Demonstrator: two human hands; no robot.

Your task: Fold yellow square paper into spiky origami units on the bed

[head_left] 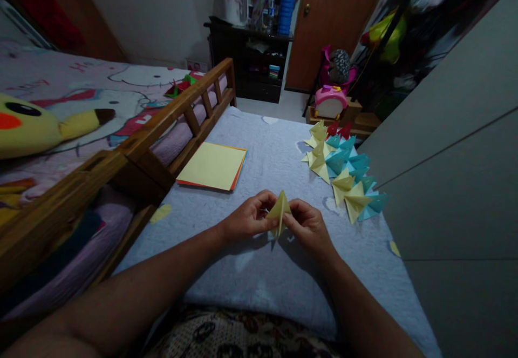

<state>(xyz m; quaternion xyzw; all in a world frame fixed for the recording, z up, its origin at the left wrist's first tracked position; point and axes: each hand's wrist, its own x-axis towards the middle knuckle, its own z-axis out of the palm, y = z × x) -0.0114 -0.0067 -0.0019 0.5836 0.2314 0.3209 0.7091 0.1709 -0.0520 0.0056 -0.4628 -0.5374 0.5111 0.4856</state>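
Both my hands meet over a pale blue bedsheet (259, 271) and pinch a small folded yellow paper piece (279, 211) held point-up between them. My left hand (246, 218) grips its left side with curled fingers. Its right side is gripped by my right hand (309, 227). A stack of square coloured paper sheets (212, 166), yellow on top with orange beneath, lies flat to the far left of my hands. Several finished folded pieces (343, 171) in yellow, blue and red lie in a row to the far right.
A wooden bed rail (162, 126) runs along the left, with a yellow plush toy (36, 126) on the bed behind it. A grey cabinet wall (457, 174) borders the right. A dark shelf unit (259, 61), a brown door and a pink toy (331, 101) stand at the back.
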